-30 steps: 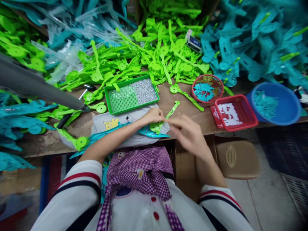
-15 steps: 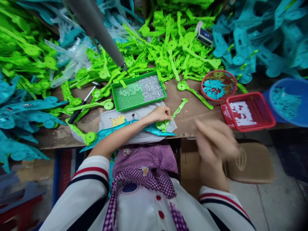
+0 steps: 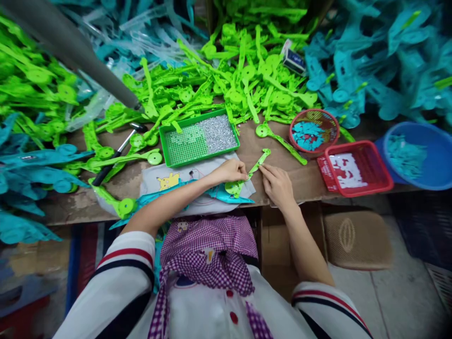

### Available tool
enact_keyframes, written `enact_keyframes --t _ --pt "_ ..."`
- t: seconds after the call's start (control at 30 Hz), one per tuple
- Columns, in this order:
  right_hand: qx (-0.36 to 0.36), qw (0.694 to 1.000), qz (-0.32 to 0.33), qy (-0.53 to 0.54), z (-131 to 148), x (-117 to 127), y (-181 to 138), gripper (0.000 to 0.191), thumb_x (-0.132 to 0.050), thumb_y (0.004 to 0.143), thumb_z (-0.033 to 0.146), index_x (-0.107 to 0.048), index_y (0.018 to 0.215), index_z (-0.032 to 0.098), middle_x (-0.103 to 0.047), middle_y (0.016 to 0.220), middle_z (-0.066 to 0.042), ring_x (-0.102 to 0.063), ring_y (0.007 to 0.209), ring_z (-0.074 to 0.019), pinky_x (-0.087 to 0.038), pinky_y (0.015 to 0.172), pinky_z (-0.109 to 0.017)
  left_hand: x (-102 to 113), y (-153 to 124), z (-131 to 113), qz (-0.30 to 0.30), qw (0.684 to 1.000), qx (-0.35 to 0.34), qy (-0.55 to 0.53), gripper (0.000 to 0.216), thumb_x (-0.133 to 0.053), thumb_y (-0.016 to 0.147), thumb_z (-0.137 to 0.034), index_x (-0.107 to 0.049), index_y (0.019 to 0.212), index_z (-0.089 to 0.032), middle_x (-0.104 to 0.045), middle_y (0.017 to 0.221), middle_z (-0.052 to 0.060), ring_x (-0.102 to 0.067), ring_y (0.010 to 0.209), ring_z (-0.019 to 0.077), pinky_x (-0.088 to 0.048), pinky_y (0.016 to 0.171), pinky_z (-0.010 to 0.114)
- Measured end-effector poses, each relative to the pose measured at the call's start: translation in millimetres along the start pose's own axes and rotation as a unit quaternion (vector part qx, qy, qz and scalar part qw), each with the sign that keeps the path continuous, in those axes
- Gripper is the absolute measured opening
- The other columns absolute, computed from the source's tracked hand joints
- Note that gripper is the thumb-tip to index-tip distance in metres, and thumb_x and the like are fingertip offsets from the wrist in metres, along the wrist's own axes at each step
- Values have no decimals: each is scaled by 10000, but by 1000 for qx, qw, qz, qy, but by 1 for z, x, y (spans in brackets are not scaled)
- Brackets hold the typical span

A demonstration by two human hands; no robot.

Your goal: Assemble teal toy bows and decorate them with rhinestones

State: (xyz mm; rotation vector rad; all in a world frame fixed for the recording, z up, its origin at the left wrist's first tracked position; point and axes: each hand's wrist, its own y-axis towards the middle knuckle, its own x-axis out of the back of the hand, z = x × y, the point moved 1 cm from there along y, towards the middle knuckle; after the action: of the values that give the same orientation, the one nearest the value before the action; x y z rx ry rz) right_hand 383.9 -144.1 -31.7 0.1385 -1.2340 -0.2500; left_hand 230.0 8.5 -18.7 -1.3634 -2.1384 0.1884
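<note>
My left hand (image 3: 233, 170) is closed on a light-green plastic part (image 3: 260, 159), a long curved arm with a round end. This part lies over a turquoise plastic piece (image 3: 226, 194) on a grey cloth (image 3: 150, 179) with a yellow cartoon figure. My right hand (image 3: 277, 184) has its fingers together, with the tips at the right edge of the green arm. Whatever may be between those fingertips is too small to make out. Just behind the hands sits a green tray (image 3: 165, 151) with many small silvery metal pieces in one half.
Heaps of green parts (image 3: 243, 89) and turquoise parts (image 3: 353, 70) line the back. To the right stand a round red basket (image 3: 334, 123), a square red basket (image 3: 383, 186) and a blue tub (image 3: 438, 183). A hammer (image 3: 120, 149) lies at left; a grey pole-like tool (image 3: 88, 61) hangs above.
My right hand has come in from the right, over the table edge, to the green part. My left hand stays on that part. The whole view has shifted slightly.
</note>
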Motion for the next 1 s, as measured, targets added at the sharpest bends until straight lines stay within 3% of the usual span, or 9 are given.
enact_keyframes --t 0.23,0.43,0.57,0.73,1.0 --pt "-9 996 57 -72 13 14 15 324 -428 1006 287 -666 1195 174 -722 1202 -119 -621 1030 -275 -426 845 -405 2 0 1 11 1000 -21 -2 119 -720 716 -234 -647 684 -145 -626 619 -15 -531 603 105 -354 569 223" --pt "-114 990 61 -49 23 13 28 276 -517 965 436 -649 879 210 -678 971 -96 -570 952 -283 -394 744 -383 0 1 3 14 1000 -20 8 113 -726 737 -231 -670 725 -134 -625 622 -14 -535 599 111 -366 586 240" --pt "-145 988 41 -14 22 8 33 232 -528 945 431 -606 867 227 -637 1002 -90 -536 934 -276 -393 712 -371 -3 -8 2 -26 998 -48 28 120 -714 778 -204 -699 876 -136 -634 674 -22 -535 604 102 -361 586 231" --pt "-152 986 61 2 22 8 31 214 -527 962 411 -590 877 226 -632 1018 -87 -545 956 -280 -381 698 -363 -7 -26 -3 -92 989 -79 87 164 -708 842 -232 -759 983 -165 -687 730 0 -587 671 129 -390 641 251" --pt "-181 982 38 -24 30 1 27 307 -440 1006 451 -612 900 221 -632 1040 -106 -535 1002 -295 -370 739 -381 -12 -34 -4 -103 971 -136 167 164 -620 915 -213 -765 987 -187 -759 921 47 -666 807 172 -481 756 288"
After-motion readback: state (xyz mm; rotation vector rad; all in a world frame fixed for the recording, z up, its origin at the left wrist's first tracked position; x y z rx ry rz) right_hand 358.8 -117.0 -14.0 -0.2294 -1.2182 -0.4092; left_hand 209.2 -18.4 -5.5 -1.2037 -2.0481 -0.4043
